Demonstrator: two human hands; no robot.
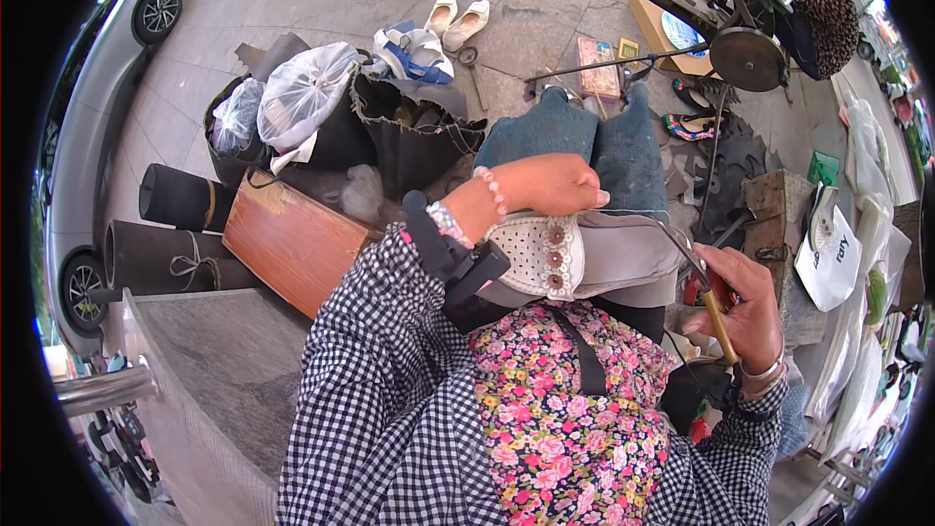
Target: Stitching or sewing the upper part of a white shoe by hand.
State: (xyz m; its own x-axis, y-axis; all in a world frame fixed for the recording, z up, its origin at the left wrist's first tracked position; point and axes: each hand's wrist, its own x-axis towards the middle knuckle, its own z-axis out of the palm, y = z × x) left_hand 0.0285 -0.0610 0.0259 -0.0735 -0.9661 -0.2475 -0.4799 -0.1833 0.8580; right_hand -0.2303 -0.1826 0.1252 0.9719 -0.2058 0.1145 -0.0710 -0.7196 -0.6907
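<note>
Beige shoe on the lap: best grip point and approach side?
Grip the beige shoe across its upper at the perforated, button-trimmed end, coming from above on the person's left. The left hand already presses there. The other end is taken up by the right hand and its awl.

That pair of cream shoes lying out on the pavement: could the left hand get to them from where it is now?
Probably not. The left hand rests on the grey shoe in the lap, while the cream shoes lie beyond the black bags.

Shoe (584, 258) toe under left hand (555, 185)
</note>
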